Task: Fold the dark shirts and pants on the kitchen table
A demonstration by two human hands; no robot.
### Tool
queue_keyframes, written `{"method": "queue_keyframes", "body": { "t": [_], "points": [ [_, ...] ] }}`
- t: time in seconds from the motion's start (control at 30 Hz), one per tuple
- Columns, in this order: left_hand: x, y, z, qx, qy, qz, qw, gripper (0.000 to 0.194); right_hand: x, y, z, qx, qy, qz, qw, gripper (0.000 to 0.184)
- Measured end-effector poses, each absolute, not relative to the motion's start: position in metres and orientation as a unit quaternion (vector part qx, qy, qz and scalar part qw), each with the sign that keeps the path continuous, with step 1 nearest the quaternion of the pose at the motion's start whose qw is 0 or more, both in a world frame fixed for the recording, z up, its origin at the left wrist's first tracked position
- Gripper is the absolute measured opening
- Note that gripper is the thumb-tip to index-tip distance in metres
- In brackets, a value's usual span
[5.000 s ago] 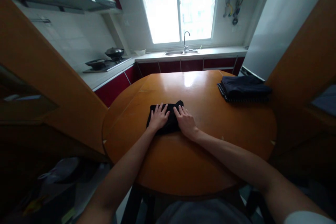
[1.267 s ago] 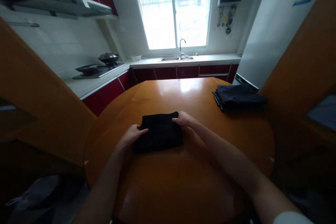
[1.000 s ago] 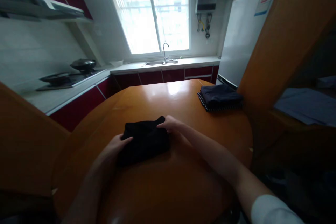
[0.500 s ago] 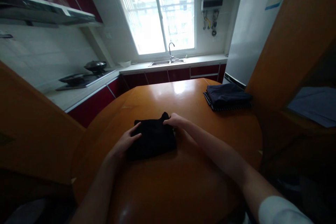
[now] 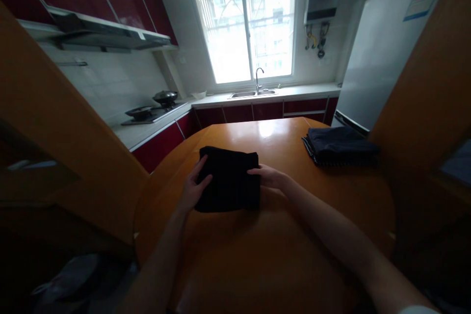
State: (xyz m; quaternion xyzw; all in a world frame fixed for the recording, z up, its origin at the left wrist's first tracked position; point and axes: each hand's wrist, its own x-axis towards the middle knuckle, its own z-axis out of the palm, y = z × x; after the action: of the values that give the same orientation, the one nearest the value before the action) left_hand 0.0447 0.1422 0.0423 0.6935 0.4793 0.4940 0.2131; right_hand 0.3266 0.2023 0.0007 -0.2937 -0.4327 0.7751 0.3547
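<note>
Straightening seems the step in hand: the left hand (image 5: pixel 192 189) holds the folded black cloth (image 5: pixel 231 186) at 9 o'clock, the right hand (image 5: pixel 272 176) pinches 3 o'clock, on or just above the table (image 5: pixel 279 265). The next move likely calls for even grip.

Black cloth (image 5: pixel 230 181), folded roughly square

You have plain black cloth (image 5: pixel 230 181), an orange-brown table (image 5: pixel 272 255), a navy-topped pile (image 5: pixel 338 143), dark red cupboards (image 5: pixel 162 143) and a white worktop (image 5: pixel 309 91).
</note>
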Motion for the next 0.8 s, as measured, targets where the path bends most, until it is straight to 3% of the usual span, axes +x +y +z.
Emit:
{"method": "queue_keyframes", "body": {
  "t": [0.2,0.4,0.6,0.8],
  "points": [
    [0.086,0.155,0.076,0.738,0.406,0.501,0.199,0.072,0.362,0.186,0.013,-0.266,-0.438,0.725,0.460,0.040],
    [0.177,0.180,0.098,0.800,0.299,0.504,0.128,0.066,0.467,0.178,0.045,-0.330,-0.461,0.610,0.554,0.041],
    [0.302,0.230,0.086,0.812,0.213,0.520,0.157,0.066,0.601,0.178,0.084,-0.416,-0.483,0.495,0.590,0.035],
    [0.407,0.285,0.066,0.778,0.191,0.539,0.260,0.066,0.696,0.210,0.108,-0.501,-0.455,0.473,0.565,0.025]
  ]
}}
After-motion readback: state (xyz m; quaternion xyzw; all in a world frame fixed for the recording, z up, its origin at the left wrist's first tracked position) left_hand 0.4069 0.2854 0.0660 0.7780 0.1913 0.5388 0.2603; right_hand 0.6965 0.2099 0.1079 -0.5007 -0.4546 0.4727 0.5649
